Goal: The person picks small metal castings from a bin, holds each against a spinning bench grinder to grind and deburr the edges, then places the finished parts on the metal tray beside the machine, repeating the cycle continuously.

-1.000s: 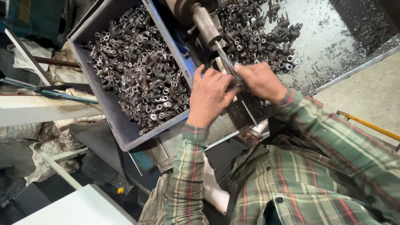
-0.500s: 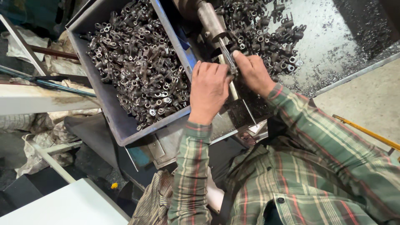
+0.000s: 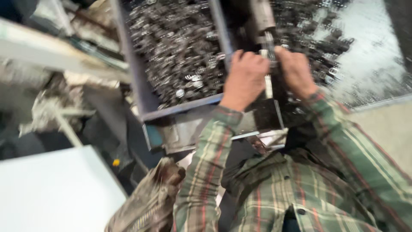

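The view is blurred by head motion. My left hand (image 3: 245,77) and my right hand (image 3: 295,71) are raised side by side at a thin metal rod (image 3: 269,64) that sticks out of a thick round machine shaft (image 3: 261,15). Both hands curl around the rod, the left from the left side, the right from the right. What the fingertips hold beyond the rod is hidden. Plaid sleeves run down from both wrists.
A grey metal bin (image 3: 137,81) full of several small dark metal parts (image 3: 180,51) stands left of the hands. More loose parts (image 3: 317,30) and metal shavings lie on the right. A white flat surface (image 3: 51,189) is at lower left, with cloth-like debris near it.
The camera has swung, so the bin and hands sit more to the right and higher in view, now blurred. Both hands stay at the rod, closing in on it.
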A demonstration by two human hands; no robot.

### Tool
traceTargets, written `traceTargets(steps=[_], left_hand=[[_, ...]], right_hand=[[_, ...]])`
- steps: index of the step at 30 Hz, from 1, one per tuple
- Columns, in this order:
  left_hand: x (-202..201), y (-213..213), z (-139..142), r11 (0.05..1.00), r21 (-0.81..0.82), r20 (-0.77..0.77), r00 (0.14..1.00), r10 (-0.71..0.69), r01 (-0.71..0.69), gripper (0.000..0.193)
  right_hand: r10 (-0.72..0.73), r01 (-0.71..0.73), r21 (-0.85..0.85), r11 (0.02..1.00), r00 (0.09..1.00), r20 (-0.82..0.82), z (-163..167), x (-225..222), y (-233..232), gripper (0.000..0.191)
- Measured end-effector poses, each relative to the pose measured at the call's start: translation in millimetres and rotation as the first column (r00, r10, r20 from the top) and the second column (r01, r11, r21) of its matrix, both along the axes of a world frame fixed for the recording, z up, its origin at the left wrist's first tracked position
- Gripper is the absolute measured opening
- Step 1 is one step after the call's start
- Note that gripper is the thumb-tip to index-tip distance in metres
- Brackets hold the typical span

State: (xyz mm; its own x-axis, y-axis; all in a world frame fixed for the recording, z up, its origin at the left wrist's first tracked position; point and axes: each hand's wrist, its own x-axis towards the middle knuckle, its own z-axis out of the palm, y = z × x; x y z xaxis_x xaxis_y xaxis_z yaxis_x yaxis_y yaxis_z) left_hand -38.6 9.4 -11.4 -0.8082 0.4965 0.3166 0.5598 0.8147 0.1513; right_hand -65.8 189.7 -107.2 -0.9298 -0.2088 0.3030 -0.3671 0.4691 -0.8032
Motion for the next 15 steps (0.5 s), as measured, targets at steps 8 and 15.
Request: traceTargets(steps=[8, 15], left_hand=[[9.7, -2.0, -9.5, 0.994, 0.005, -0.034, 0.993, -0.112, 0.112, 0.017], [14.0, -7.2, -6.7, 0.989, 0.046, -0.033, 0.99, -0.14, 0.141, 0.021]], right_hand=[[0.129, 0.363, -0.547, 0.755, 0.734, 0.666, 5.1, 39.0, 9.8, 0.05], [0.22, 0.223, -0.604, 0.765, 0.792, 0.57, 27.7, 72.2, 34.1, 0.051]])
